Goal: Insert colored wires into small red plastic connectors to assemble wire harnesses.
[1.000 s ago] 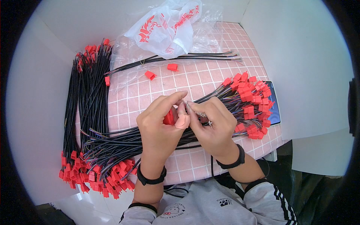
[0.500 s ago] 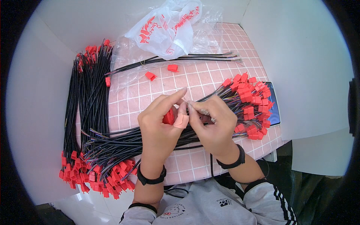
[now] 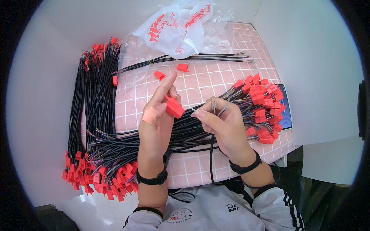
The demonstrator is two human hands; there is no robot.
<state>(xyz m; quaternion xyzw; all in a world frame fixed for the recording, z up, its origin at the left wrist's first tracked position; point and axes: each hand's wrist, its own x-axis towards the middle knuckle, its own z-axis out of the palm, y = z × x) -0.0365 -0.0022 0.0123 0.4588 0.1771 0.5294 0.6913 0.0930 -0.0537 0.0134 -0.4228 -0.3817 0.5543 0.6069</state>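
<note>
My left hand (image 3: 156, 125), a pinkish bandage round its thumb, has its index finger stretched out. Its curled fingers hold a red plastic connector housing (image 3: 175, 108) against the palm side. Just right of it, my right hand (image 3: 228, 125) pinches a thin pale wire end (image 3: 194, 111) between thumb and index finger. Other thin wires, one yellowish, splay over its fingers. They belong to a black cable (image 3: 211, 159) that hangs from this hand toward my lap. A small gap separates the wire end from the housing.
Under my hands lies a bundle of black cables (image 3: 183, 133) with red connectors (image 3: 266, 102) at the right. More cable bundles (image 3: 100, 92) lie left, red-tipped. Behind are loose housings (image 3: 182, 67), several bare-ended cables (image 3: 200, 58) and a plastic bag (image 3: 181, 32). A phone (image 3: 286, 107) sits right.
My hands have moved apart. The left one has turned and brought the red housing into fuller view, its index finger now raised. The right hand still pinches a wire, its loose wires now clearer.
</note>
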